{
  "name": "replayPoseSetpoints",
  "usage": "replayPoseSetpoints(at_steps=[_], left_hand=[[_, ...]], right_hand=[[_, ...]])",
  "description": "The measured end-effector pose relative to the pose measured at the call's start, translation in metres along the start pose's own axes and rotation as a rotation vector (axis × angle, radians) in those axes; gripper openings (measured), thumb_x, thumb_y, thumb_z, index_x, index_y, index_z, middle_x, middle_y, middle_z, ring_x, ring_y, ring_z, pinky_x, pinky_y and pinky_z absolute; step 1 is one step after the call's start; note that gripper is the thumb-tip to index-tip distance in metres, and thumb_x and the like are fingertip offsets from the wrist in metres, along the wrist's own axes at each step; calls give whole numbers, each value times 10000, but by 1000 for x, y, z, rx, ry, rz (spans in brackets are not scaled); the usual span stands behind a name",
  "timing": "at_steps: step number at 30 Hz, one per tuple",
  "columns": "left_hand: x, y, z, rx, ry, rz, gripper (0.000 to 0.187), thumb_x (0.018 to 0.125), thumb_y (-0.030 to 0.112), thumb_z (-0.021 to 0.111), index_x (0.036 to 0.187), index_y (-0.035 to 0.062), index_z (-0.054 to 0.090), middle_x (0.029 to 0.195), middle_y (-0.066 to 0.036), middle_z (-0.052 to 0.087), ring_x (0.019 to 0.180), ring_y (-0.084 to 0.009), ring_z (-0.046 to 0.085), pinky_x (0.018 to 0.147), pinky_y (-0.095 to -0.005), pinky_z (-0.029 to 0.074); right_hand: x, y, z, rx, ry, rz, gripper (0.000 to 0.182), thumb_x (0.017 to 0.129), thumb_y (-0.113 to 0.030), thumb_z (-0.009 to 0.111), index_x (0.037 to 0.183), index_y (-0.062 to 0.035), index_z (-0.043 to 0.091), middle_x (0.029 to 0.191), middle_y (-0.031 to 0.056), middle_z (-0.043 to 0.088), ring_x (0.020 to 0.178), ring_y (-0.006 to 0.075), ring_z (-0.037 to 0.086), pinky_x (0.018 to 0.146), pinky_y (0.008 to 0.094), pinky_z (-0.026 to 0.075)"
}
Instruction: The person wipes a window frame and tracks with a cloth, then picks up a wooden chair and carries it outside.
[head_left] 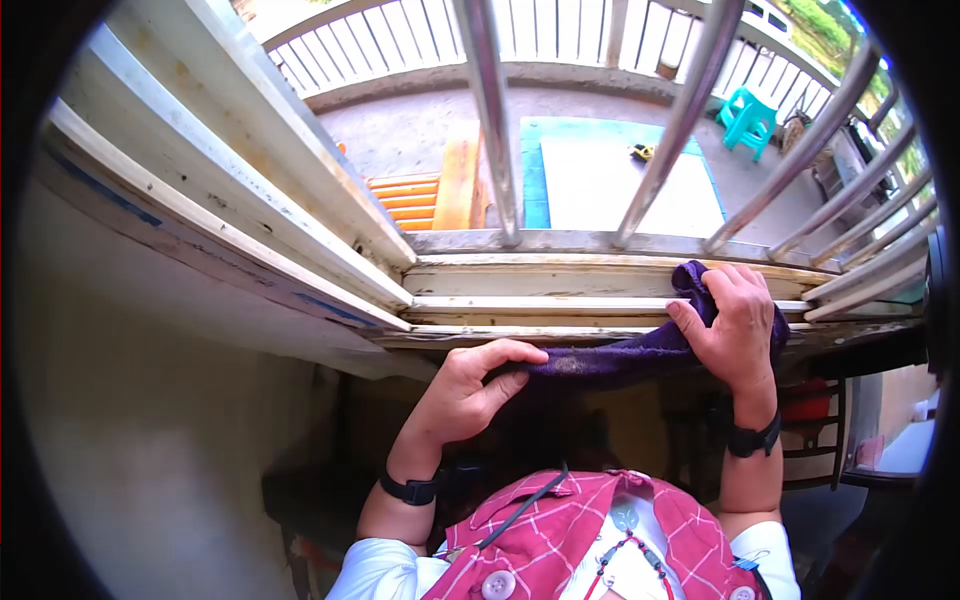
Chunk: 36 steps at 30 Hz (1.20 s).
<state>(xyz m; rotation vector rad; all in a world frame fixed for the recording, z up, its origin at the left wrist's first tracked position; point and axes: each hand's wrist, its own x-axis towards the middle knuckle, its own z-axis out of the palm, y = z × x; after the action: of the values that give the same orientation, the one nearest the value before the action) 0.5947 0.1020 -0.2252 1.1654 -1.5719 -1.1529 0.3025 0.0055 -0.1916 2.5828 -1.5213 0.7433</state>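
A dark purple cloth [640, 362] stretches between my two hands along the inner edge of a window sill. My left hand [482, 385] pinches the cloth's left end between thumb and fingers, just below the sill's edge. On the right, my right hand [735, 320] grips the bunched other end, pressed onto the window track [560, 303]. Part of the cloth sticks up past my right fingers toward the metal bars. The track has pale raised rails with dark grime in the grooves.
Upright metal bars [492, 130] stand just beyond the sill. At left is the sliding window frame [230, 180]. Outside on the balcony are an orange wooden bench [455, 180], a white-topped blue table [600, 180] and a teal stool [748, 118]. A dark wooden chair [835, 430] stands indoors at right.
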Motion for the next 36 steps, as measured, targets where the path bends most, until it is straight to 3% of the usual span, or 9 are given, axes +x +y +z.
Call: replayPoseSetpoints(at_steps=[3, 7, 11, 13, 17, 25, 29, 33, 36], left_hand=[[-21, -5, -19, -27, 29, -160, 254, 827, -85, 609, 1054, 12, 673, 982, -87, 689, 964, -163, 634, 886, -285, 470], [-58, -19, -59, 197, 320, -317, 209, 858, -10, 595, 1049, 22, 675, 968, -56, 693, 922, -136, 623, 843, -273, 471], [-96, -21, -92, 103, 545, -223, 211, 852, 25, 579, 1045, 10, 664, 996, -55, 674, 931, -136, 585, 886, -273, 427], [-114, -16, -102, 214, 675, -216, 217, 847, 30, 577, 1049, -3, 652, 1004, -63, 662, 946, -143, 571, 895, -261, 409], [-127, -14, -100, 130, 750, -179, 212, 857, 51, 579, 1051, -8, 641, 1004, -41, 623, 924, -124, 538, 867, -251, 403], [-69, -12, -59, 118, 466, -142, 197, 860, 14, 563, 1042, -4, 636, 1008, -46, 618, 938, -116, 533, 860, -246, 403], [-33, 0, -11, 126, 215, -181, 178, 844, -26, 569, 1000, -6, 652, 880, -32, 640, 818, -126, 575, 774, -247, 450], [7, -6, 42, 20, -80, -83, 206, 830, -37, 564, 1010, -8, 659, 922, -53, 660, 895, -124, 595, 833, -273, 470], [42, -17, 81, -183, -277, -41, 206, 870, -19, 569, 1056, 0, 654, 965, -86, 674, 934, -139, 608, 849, -270, 468]], right_hand=[[14, -21, 11, 112, -59, -64, 416, 763, -391, 695, 808, 7, 582, 804, 175, 572, 814, 373, 536, 739, 450, 412], [35, -97, 39, 294, -116, -290, 499, 737, -414, 723, 948, 5, 550, 879, 145, 558, 856, 323, 558, 800, 406, 430], [65, -166, 77, 432, -212, -419, 336, 734, -279, 686, 868, -3, 548, 854, 146, 565, 858, 288, 573, 788, 383, 444], [74, -195, 100, 477, -73, -400, 224, 672, -180, 611, 799, -1, 565, 801, 165, 570, 791, 303, 584, 722, 397, 450], [75, -196, 105, 496, -187, -361, 341, 632, -219, 688, 865, -12, 549, 817, 156, 602, 791, 330, 610, 701, 424, 489], [59, -143, 69, 330, -346, -253, 411, 667, -395, 752, 846, -39, 649, 901, 130, 638, 923, 285, 631, 847, 385, 490], [27, -79, 32, 285, -185, -100, 526, 726, -553, 715, 848, -44, 656, 866, 134, 644, 861, 315, 635, 828, 401, 487], [9, -18, -6, 121, -206, 149, 356, 852, -421, 627, 840, -68, 676, 836, 116, 675, 840, 303, 646, 839, 413, 475], [-6, 37, -26, -144, -184, 172, 305, 889, -336, 550, 840, -70, 692, 857, 118, 688, 878, 298, 650, 973, 472, 421]])
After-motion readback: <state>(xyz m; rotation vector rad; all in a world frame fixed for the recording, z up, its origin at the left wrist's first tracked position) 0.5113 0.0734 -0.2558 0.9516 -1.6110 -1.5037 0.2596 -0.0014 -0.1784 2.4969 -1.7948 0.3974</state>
